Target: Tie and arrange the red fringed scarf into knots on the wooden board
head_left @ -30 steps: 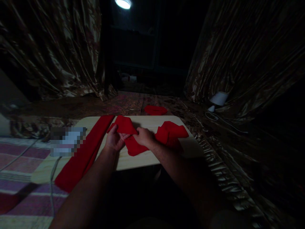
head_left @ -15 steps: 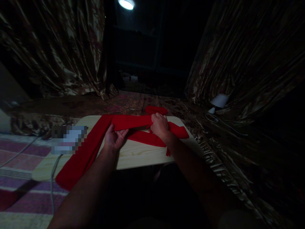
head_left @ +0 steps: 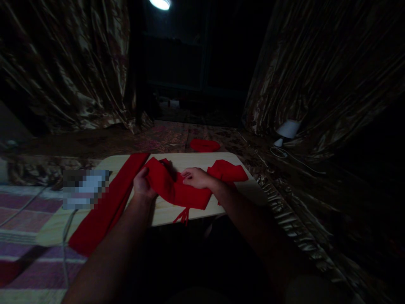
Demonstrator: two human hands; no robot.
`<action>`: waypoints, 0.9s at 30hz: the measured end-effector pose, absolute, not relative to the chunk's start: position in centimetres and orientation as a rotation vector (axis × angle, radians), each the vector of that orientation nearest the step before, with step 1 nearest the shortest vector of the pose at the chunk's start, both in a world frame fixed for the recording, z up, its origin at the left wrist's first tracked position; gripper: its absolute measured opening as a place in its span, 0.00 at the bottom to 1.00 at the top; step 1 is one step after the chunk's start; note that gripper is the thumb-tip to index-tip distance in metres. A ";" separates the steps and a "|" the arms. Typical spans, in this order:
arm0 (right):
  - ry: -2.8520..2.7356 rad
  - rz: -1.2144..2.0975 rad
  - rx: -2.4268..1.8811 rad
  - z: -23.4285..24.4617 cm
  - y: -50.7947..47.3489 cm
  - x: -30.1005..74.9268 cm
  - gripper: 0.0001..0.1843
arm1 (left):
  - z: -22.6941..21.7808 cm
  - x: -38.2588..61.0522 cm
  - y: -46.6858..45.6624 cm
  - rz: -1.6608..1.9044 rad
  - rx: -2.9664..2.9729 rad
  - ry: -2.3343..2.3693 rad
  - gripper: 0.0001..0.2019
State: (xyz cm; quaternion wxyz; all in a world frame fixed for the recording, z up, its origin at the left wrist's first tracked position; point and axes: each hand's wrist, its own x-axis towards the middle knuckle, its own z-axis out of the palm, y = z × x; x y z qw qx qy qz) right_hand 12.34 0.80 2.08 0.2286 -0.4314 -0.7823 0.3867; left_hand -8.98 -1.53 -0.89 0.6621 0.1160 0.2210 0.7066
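Observation:
A long red scarf (head_left: 110, 207) with a fringe lies across a pale wooden tabletop, one length slanting down the left side. My left hand (head_left: 144, 184) is closed on a raised fold of it, thumb on top and fingers hidden beneath the cloth. From the right, my right hand (head_left: 196, 177) reaches over the bunched middle part, its fingers drawn together at the cloth. Below the hands, the red fringe (head_left: 182, 216) hangs at the table's front edge. Another folded red section (head_left: 228, 171) rests by my right wrist; whether it joins the rest is hidden.
The small wooden table (head_left: 177, 158) has rounded corners. A blurred-out pale object (head_left: 88, 188) with a cable (head_left: 65, 240) sits on its left. Behind it lies a red folded cloth (head_left: 205, 145). A small white lamp (head_left: 287, 128) stands at the right, near dark patterned curtains (head_left: 95, 84).
My right hand has moved left and slightly down toward my left hand. The stretched strip between them has slackened into folds, and its fringe now shows at the front edge.

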 end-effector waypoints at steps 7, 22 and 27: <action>-2.026 1.413 -1.073 0.4 1.2 8.7 0.48 | -0.9 -9.3 -1.4 1.582 0.272 0.522 0.27; -2.065 1.967 -0.979 2.8 -0.3 11.3 0.17 | -1.3 -9.8 -1.1 1.599 0.242 0.433 0.29; -1.974 2.139 -0.882 3.1 -2.1 13.4 0.22 | -1.5 -9.8 -1.1 1.610 0.224 0.431 0.27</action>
